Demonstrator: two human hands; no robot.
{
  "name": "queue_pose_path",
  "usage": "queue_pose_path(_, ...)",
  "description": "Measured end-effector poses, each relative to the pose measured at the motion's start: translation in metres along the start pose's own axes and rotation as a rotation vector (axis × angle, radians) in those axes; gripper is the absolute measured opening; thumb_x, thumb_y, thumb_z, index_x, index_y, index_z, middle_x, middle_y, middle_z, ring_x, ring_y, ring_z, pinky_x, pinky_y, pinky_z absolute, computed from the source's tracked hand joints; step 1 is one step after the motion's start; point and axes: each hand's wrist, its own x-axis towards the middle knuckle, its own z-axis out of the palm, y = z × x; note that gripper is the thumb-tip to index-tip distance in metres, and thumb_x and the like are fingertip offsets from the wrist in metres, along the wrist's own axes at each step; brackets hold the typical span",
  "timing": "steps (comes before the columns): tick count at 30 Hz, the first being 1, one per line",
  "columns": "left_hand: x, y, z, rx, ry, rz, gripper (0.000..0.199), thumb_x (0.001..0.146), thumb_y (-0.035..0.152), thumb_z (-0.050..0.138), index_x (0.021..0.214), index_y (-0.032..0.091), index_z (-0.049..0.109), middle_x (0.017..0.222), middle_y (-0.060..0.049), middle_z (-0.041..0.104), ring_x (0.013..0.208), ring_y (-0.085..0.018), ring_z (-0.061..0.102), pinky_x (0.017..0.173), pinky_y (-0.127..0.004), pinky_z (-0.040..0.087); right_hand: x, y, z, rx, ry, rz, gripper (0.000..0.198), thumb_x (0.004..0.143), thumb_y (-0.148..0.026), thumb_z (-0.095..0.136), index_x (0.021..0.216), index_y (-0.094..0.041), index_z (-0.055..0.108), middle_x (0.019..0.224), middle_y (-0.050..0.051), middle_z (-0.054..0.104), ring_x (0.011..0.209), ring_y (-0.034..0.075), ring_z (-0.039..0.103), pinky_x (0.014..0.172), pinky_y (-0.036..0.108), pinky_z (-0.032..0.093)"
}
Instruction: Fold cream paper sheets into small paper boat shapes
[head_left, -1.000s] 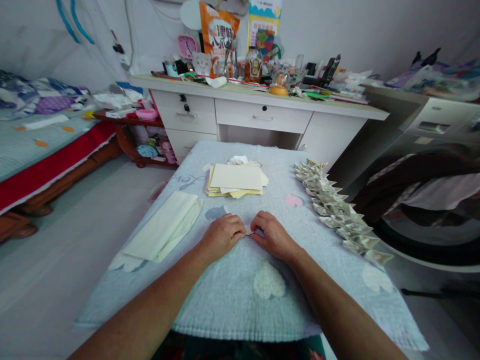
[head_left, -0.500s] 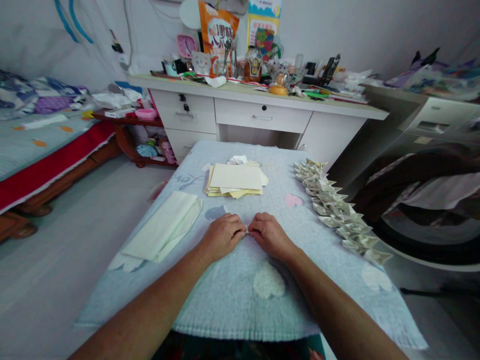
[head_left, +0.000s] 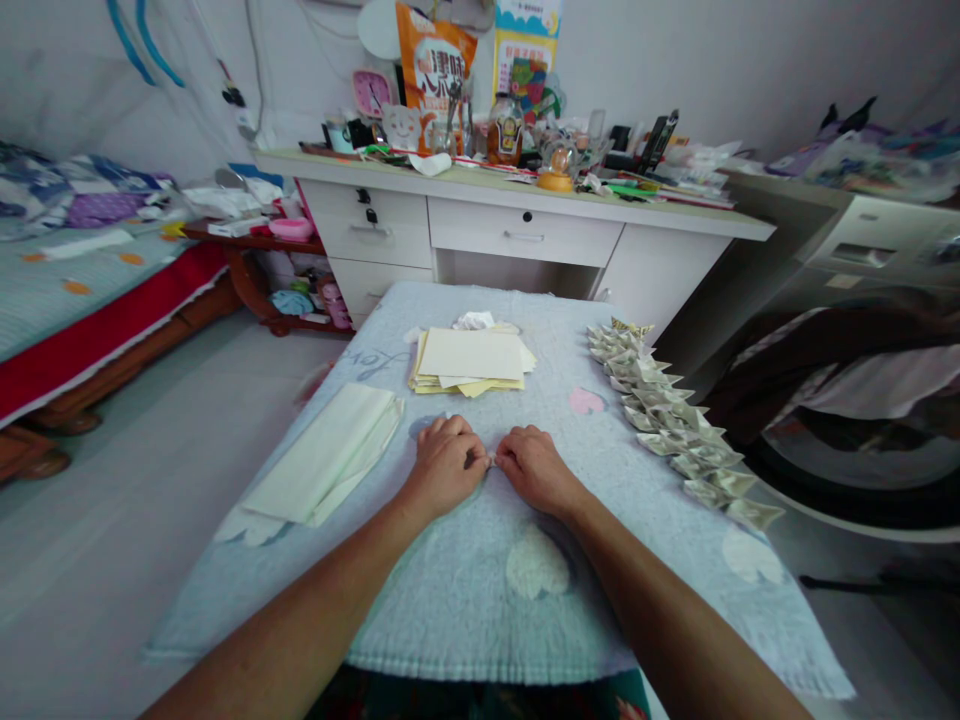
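Both my hands meet over the middle of the cloth-covered table, fingers closed in a pinch. Between the fingertips a sliver of a small folded paper (head_left: 492, 460) shows; the rest of it is hidden. My left hand (head_left: 448, 462) grips its left end, and my right hand (head_left: 534, 468) grips its right end. Just beyond the hands lies a stack of cream and yellow paper sheets (head_left: 472, 355). To the left is a folded pale-green sheet (head_left: 326, 455). On the right, several folded paper pieces with pointed tips (head_left: 667, 415) stand nested in a long row.
A light-blue cloth with heart prints (head_left: 480, 600) covers the table. A crumpled white paper (head_left: 474, 320) sits behind the stack. Farther back is a white desk (head_left: 525, 230) crowded with jars and a snack bag. A bed (head_left: 97, 300) is at left, a washing machine (head_left: 862, 260) at right.
My left hand has tilted up slightly, its knuckles higher and its fingers a little more spread. The right hand has barely moved, and both still pinch the small paper.
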Motion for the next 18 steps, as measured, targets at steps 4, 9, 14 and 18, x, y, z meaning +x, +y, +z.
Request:
queue_pose_path(4, -0.0006, 0.0009, 0.0012, 0.014, -0.013, -0.053, 0.010, 0.076, 0.029, 0.064, 0.070, 0.021, 0.066, 0.087, -0.003, 0.059, 0.092, -0.023, 0.049, 0.080, -0.039, 0.033, 0.0012, -0.0003, 0.0014, -0.036, -0.010, 0.017, 0.015, 0.089, -0.022, 0.055, 0.080, -0.018, 0.065, 0.085, 0.006, 0.065, 0.085, 0.018, 0.053, 0.073, 0.030, 0.032)
queue_pose_path(9, 0.0016, 0.0014, 0.0008, 0.001, -0.038, -0.048, 0.010, 0.077, 0.027, 0.063, 0.069, 0.021, 0.065, 0.088, -0.003, 0.060, 0.094, -0.024, 0.047, 0.081, -0.040, 0.030, 0.0030, -0.0005, 0.0037, -0.078, 0.002, 0.023, 0.015, 0.089, -0.024, 0.055, 0.080, -0.018, 0.065, 0.085, 0.007, 0.066, 0.085, 0.020, 0.055, 0.072, 0.030, 0.032)
queue_pose_path(14, 0.0034, 0.0027, -0.0015, -0.020, -0.059, -0.023, 0.009, 0.077, 0.024, 0.064, 0.068, 0.020, 0.065, 0.087, -0.002, 0.060, 0.094, -0.023, 0.046, 0.081, -0.040, 0.029, 0.0025, -0.0013, 0.0036, -0.051, 0.018, 0.029, 0.013, 0.087, -0.022, 0.055, 0.079, -0.018, 0.065, 0.083, 0.006, 0.065, 0.084, 0.019, 0.055, 0.073, 0.030, 0.033)
queue_pose_path(18, 0.0039, 0.0031, -0.0021, -0.038, -0.058, -0.051, 0.009, 0.075, 0.024, 0.064, 0.067, 0.020, 0.065, 0.086, -0.002, 0.060, 0.094, -0.023, 0.047, 0.083, -0.040, 0.030, 0.0016, 0.0003, 0.0053, 0.029, 0.040, 0.049, 0.009, 0.085, -0.022, 0.059, 0.078, -0.018, 0.063, 0.080, 0.004, 0.063, 0.081, 0.017, 0.053, 0.072, 0.029, 0.032)
